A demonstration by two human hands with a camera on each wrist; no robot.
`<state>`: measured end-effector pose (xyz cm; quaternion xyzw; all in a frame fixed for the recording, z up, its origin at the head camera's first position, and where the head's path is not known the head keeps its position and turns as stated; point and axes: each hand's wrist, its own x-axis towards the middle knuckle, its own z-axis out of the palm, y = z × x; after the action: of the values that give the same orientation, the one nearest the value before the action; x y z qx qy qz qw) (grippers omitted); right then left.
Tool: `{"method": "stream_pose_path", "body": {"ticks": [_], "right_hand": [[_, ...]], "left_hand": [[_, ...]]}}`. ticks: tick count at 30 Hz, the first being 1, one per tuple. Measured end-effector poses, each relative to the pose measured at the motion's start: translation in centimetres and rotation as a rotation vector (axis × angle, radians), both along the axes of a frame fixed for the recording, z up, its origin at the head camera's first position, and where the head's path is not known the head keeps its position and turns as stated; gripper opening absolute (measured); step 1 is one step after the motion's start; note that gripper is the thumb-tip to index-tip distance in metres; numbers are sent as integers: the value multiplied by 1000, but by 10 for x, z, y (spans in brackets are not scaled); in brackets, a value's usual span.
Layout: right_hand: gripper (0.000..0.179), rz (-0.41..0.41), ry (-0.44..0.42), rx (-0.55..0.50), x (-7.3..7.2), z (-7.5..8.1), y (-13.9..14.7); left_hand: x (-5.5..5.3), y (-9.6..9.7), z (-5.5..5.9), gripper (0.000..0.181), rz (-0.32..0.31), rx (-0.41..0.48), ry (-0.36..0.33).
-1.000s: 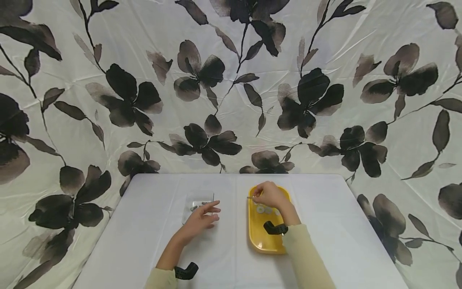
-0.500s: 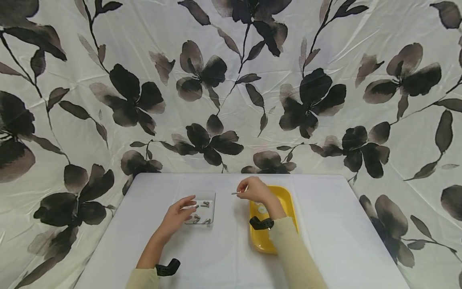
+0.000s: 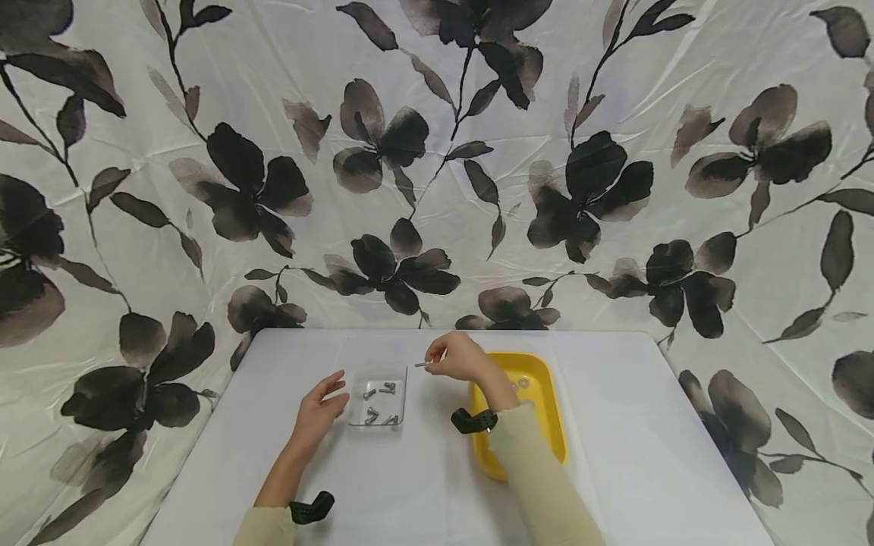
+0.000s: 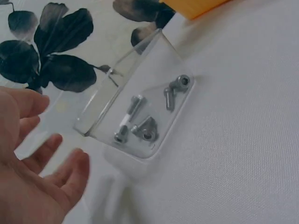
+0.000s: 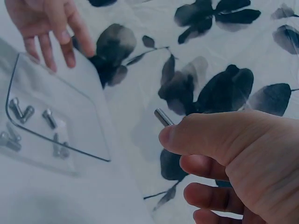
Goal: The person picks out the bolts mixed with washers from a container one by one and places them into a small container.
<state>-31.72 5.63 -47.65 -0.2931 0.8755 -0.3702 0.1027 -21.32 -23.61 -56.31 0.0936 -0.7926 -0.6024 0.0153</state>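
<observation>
Between thumb and fingertips my right hand (image 3: 459, 358) pinches a small metal bolt (image 5: 163, 116), its threaded end sticking out to the left; the head of the bolt is hidden by the fingers. The hand hovers between the yellow tray and a clear plastic box (image 3: 378, 419). In that box lie several silver socket-head bolts (image 4: 135, 108). To the left of the box my left hand (image 3: 318, 410) is held in the air, fingers loosely spread, holding nothing and apart from the box.
The yellow tray (image 3: 481, 462) stands on the white table (image 3: 642, 447) to the right, partly under my right forearm. Small pale washers (image 3: 523, 383) lie in it. A floral cloth (image 3: 437, 189) hangs behind the table's far edge.
My right hand has carried the bolt leftward from over the yellow tray towards the clear box. My left hand has drawn back left from over the box, uncovering the bolts inside.
</observation>
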Motion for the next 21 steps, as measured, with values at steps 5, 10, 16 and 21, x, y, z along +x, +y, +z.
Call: {"method": "stream_pose_path", "body": {"ticks": [5, 10, 16, 21], "right_hand": [[5, 4, 10, -8, 0, -2, -8], [4, -7, 19, -3, 3, -5, -18], [4, -23, 45, -15, 2, -12, -27], [3, -38, 13, -38, 4, -19, -37]], "left_hand": [[-3, 0, -10, 56, -24, -24, -106], [-3, -2, -18, 57, -73, 21, -119], [-5, -5, -23, 57, -105, 76, -112], [-4, -5, -28, 57, -115, 104, -149]]}}
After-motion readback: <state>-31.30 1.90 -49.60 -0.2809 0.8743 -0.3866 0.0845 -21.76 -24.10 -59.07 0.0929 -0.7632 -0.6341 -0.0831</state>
